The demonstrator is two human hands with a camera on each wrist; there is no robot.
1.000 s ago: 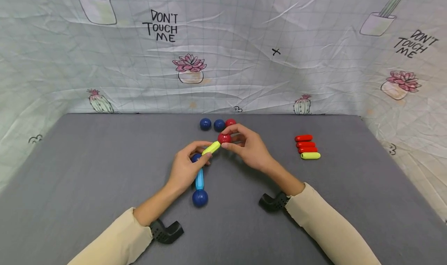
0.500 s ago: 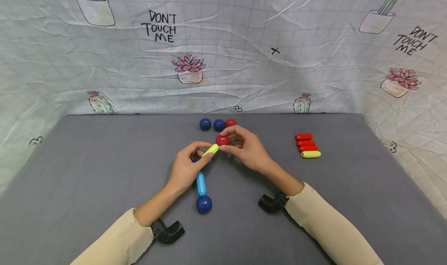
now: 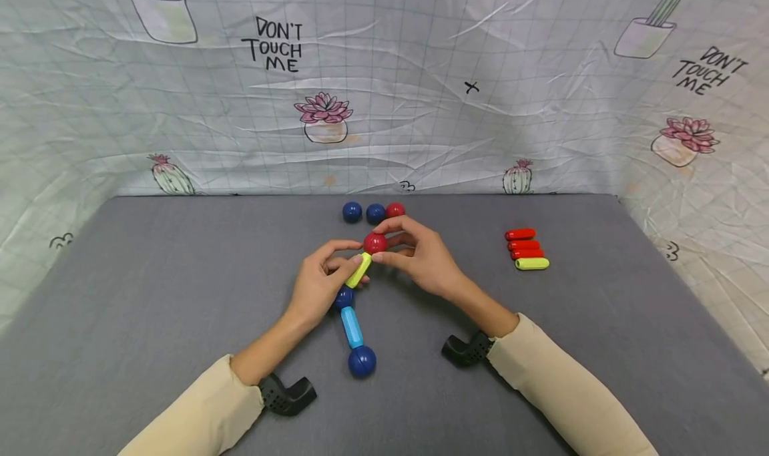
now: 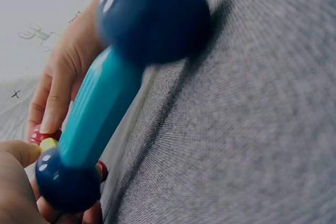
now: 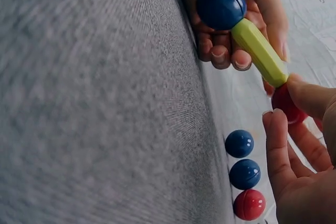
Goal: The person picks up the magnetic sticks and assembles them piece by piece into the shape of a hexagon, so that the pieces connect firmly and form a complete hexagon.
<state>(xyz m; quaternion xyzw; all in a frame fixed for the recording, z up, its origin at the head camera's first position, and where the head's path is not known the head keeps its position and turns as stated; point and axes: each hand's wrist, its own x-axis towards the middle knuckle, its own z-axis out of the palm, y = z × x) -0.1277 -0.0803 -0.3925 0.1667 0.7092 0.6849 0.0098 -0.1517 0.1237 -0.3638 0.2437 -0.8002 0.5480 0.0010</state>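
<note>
Yellow rod (image 3: 358,271) sits over the grey tabletop (image 3: 180,309), one end against a red ball (image 3: 375,243), the other against a dark blue ball (image 3: 344,297), which joins a light blue rod (image 3: 352,327) ending in another blue ball (image 3: 362,362). The left hand's (image 3: 318,279) grip pinches the yellow rod between thumb and fingers; the right hand's (image 3: 426,256) grip pinches the red ball.
</note>
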